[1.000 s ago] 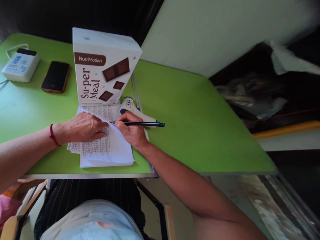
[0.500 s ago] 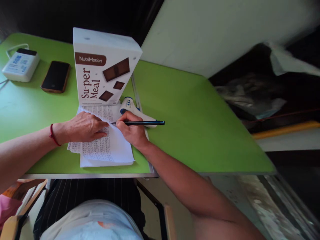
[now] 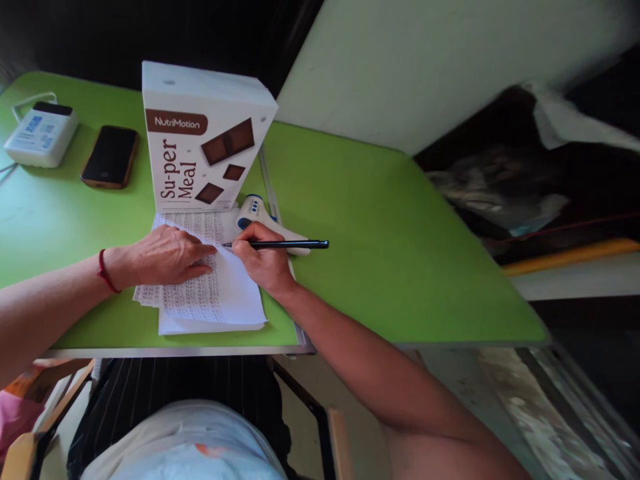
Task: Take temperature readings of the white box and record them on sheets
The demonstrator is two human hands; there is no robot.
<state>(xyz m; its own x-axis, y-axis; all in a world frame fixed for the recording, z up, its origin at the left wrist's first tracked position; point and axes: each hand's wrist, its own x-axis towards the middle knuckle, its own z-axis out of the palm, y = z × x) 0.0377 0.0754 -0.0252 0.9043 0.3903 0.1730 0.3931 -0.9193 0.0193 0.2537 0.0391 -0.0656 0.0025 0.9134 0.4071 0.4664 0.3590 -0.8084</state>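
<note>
Right hand (image 3: 264,259) pinching one black pen (image 3: 300,245); left hand (image 3: 163,257) half-open, palm down on several written sheets (image 3: 205,299).

Pale wall (image 3: 380,60) at one o'clock, dark surface (image 3: 200,27) at eleven; green table (image 3: 400,267), light-glazed at nine; chair arm (image 3: 340,443) at six.

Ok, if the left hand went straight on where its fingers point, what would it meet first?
Likely the black pen, at its writing tip, then the right hand holding it; depth is hard to judge.
</note>
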